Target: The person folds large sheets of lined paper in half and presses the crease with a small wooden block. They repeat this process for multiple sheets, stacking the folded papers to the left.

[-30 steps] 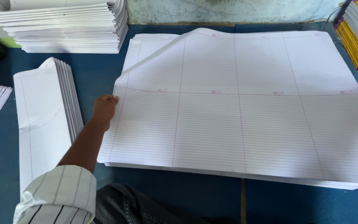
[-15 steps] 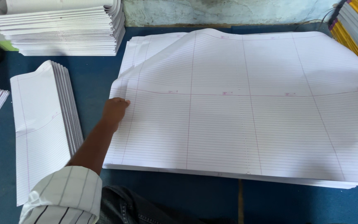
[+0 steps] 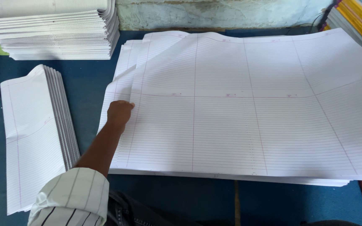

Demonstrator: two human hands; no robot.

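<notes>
We see one large ruled sheet (image 3: 248, 104) lifted and bowed over one flat pile (image 3: 231, 178) of the same sheets, mid-counter. Our left hand (image 3: 119, 114) grips the sheet's left edge, fingers curled under it; our right hand is out of view. Left of the pile lies one stack of folded sheets (image 3: 38, 134) on the blue counter (image 3: 168, 201). Two more paper stacks sit at the back: one white (image 3: 55, 29), one yellow-edged (image 3: 357, 19).
</notes>
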